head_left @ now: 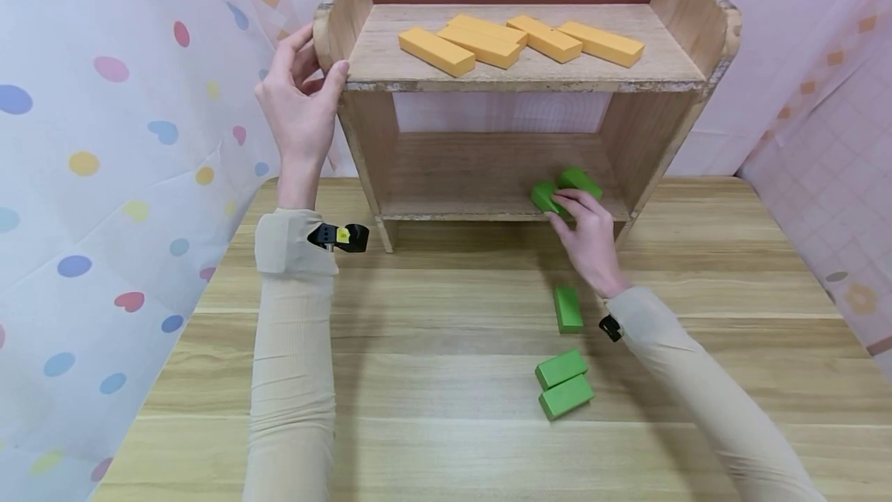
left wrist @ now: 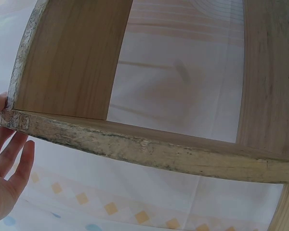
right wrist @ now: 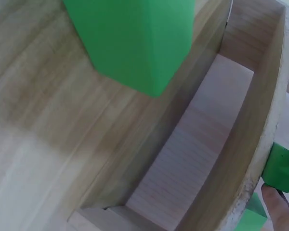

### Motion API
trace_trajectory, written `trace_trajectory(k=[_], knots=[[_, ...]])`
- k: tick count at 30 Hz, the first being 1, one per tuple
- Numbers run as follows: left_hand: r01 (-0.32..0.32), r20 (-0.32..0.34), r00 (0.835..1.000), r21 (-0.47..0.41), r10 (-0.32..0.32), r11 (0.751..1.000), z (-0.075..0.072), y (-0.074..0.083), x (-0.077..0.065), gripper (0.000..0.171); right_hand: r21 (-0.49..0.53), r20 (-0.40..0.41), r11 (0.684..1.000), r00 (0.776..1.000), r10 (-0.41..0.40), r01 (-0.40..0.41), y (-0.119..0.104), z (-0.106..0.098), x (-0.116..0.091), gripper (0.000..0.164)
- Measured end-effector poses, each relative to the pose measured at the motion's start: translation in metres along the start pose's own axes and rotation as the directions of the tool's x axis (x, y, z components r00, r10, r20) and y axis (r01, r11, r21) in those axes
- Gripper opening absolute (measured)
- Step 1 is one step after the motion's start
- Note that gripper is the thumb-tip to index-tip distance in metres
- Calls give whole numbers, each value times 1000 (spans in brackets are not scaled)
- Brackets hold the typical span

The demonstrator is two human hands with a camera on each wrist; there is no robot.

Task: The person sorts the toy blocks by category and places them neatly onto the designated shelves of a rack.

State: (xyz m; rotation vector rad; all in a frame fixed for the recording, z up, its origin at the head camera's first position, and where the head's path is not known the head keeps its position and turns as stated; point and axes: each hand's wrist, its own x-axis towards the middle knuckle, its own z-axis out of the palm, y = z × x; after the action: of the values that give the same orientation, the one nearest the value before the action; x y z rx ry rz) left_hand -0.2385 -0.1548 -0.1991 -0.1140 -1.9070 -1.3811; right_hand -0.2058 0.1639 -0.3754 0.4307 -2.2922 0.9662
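Note:
My left hand [head_left: 300, 107] grips the left side panel of a small wooden shelf [head_left: 488, 177], thumb at the upper board's front corner. In the left wrist view its fingers wrap the panel's worn edge [left wrist: 82, 142]. Low on the right, my right hand [head_left: 588, 242] pinches a green block [head_left: 543, 196] over the front edge of the lower board. Just behind it, a second green block [head_left: 580, 181] lies on that board. The right wrist view shows the pinched block [right wrist: 281, 167] between thumb and fingers, with the other block [right wrist: 252, 216] close by.
Several yellow blocks [head_left: 437, 51] lie across the upper board. On the wooden table [head_left: 432, 378], one green block [head_left: 568, 310] lies in front of the shelf, and two more green blocks [head_left: 567, 397] lie side by side nearer me. A patterned curtain [head_left: 104, 177] hangs at left.

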Motion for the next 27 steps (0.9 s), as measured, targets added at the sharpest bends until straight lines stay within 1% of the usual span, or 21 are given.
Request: trace_trajectory(k=[2,5,9,12,17,24,27], knots=[[0,-1,1000,-2,0,1000,0,0,0,40,-35,12,999,1000,-14,14,0,-1,0,30],[1,-2,1000,-4,-1,1000,-1,1,-1,40,-87,16,994,998,-59,60,0,-4,-2,31],[-1,-3,1000,-4,1,1000,-2,2,-1,40,-131,2,982,990,-139,138,-1,-7,-5,27],[-3,-3,1000,-7,3,1000,-1,1,-1,40,-150,-5,973,984,-176,173,-1,-6,-6,23],[-3,-2,1000,-9,3,1000,0,-2,1,40,-150,-2,974,985,-173,170,-2,-2,-3,20],[-17,3,1000,-9,18,1000,1,-11,5,41,-168,50,976,990,-135,142,-1,1,7,21],[-16,5,1000,-10,16,1000,1,-13,6,41,-172,58,975,989,-133,141,0,2,8,23]])
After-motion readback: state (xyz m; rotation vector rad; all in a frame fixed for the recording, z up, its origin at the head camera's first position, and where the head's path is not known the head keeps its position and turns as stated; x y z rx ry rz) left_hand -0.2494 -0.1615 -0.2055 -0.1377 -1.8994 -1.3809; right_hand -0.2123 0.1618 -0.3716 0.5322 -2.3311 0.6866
